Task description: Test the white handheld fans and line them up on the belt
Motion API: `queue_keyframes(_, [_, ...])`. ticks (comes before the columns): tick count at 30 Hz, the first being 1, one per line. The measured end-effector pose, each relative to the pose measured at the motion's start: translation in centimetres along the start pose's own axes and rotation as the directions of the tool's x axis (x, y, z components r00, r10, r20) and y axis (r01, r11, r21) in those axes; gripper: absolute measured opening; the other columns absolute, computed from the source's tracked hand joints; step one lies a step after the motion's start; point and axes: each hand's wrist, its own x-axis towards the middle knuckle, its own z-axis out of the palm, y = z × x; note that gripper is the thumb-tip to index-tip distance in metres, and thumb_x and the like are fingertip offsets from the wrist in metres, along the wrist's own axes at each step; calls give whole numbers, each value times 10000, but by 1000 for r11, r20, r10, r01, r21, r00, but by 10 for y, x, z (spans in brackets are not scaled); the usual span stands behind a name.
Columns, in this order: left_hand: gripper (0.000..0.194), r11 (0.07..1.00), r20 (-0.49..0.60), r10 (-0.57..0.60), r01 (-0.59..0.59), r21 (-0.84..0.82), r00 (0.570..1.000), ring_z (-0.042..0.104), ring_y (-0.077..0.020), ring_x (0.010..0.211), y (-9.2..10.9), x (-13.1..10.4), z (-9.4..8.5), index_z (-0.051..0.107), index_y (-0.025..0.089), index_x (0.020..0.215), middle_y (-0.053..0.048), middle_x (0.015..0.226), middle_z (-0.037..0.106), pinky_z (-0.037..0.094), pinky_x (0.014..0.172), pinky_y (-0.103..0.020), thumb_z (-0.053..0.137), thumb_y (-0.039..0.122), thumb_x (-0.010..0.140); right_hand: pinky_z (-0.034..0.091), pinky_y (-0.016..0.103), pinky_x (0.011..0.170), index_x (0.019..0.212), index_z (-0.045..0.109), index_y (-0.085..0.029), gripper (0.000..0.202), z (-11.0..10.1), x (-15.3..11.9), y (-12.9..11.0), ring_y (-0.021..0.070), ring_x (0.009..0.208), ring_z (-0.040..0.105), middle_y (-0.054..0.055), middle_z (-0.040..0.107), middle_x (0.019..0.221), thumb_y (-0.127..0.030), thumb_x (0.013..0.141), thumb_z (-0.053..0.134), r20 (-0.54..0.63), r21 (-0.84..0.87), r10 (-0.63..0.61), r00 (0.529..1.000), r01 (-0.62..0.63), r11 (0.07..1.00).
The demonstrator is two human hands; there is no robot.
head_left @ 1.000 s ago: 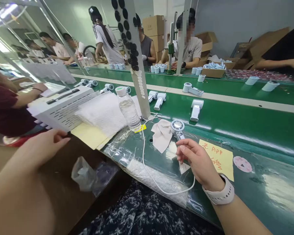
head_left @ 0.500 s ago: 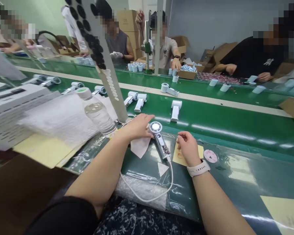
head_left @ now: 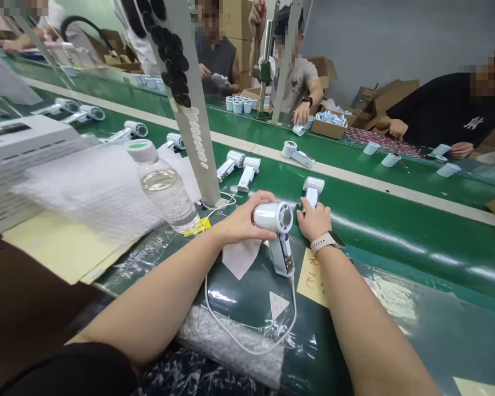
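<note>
In the head view, my left hand (head_left: 247, 219) is closed around the round head of a pale blue handheld fan (head_left: 274, 217). That fan is tilted, its handle pointing down, with electronics showing along the handle's open side. A white cable (head_left: 293, 308) is plugged into the handle's lower end. My right hand (head_left: 314, 220) is on the handle of a second handheld fan (head_left: 314, 186) at the near side of the green conveyor belt (head_left: 355, 203). Its fingers wrap the handle's lower part, partly hiding it. Beneath both hands lies the plastic-covered bench (head_left: 239, 302).
A water bottle (head_left: 165, 190) and a slanted metal post (head_left: 206, 165) stand left of my hands. More fans (head_left: 247, 173) lie on the belt. Bubble wrap (head_left: 231, 341) lies along the bench's front edge. Co-workers (head_left: 305, 82) sit across the belt beside cartons (head_left: 330, 129).
My left hand has closed on the cabled fan and tipped it up from the bench. My right hand has moved forward from the yellow note to the fan on the belt.
</note>
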Motion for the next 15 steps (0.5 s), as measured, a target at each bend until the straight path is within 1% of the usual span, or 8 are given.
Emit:
queue_keyframes(1, [701,979,-69,5,-19,-203,998,638,-165,855,0,0,4,566,238,1101,2,1028,645,495,782,-292,952,330,523,415,473,885,1364,622,-234,427,0,-1,2,377,1120,477,220,570,1206,-268,948,532,-5,-14,-8,1000,8,1000])
queue_keyframes(2, [673,918,-122,-18,-32,-395,992,646,-154,820,0,0,8,579,227,1070,6,989,659,507,760,-280,958,342,525,417,461,876,1336,642,-225,407,0,-2,4,367,1098,482,215,577,1179,-242,950,513,-13,-22,-12,1000,12,1000])
queue_keyframes(3, [618,832,-149,-64,-30,-554,987,659,-151,799,1,-1,13,598,208,1030,3,946,677,523,755,-277,954,362,549,419,449,868,1311,657,-217,395,-1,-4,5,356,1076,488,207,582,1155,-225,950,498,-23,-25,-16,1000,15,1000])
queue_keyframes(5, [461,654,-129,-174,17,-756,976,681,-148,772,6,-3,20,639,160,957,-19,865,707,553,756,-269,903,395,662,425,429,861,1288,665,-203,388,-6,-11,4,334,1035,503,189,590,1115,-211,958,462,-43,-20,-28,999,27,999])
queue_keyframes(7, [357,517,-72,-237,63,-854,969,683,-131,733,12,-7,24,671,112,936,-38,823,717,566,709,-242,807,411,796,435,421,864,1292,656,-184,396,-11,-26,-1,316,1003,521,175,600,1071,-213,973,423,-58,-6,-57,997,57,998])
queue_keyframes(9, [368,433,-26,-236,81,-898,971,673,-119,699,19,-12,27,688,84,937,-48,815,715,559,644,-220,737,441,859,448,417,865,1301,644,-175,400,-15,-49,-7,303,974,539,157,614,1030,-227,983,408,-57,12,-106,993,107,994])
queue_keyframes(11, [418,394,25,-205,106,-913,978,662,-118,682,25,-18,29,694,78,922,-55,802,705,543,607,-209,725,489,854,462,420,851,1297,645,-193,389,-18,-79,-14,295,944,555,138,624,1017,-242,984,419,-38,23,-183,982,184,983])
queue_keyframes(15, [509,373,159,-126,195,-907,979,632,-111,667,28,-26,35,692,86,935,-51,775,674,521,616,-202,760,568,786,484,487,815,1258,665,-210,360,-25,-134,-26,329,926,561,154,628,1044,-236,974,445,-14,-23,-354,935,354,935])
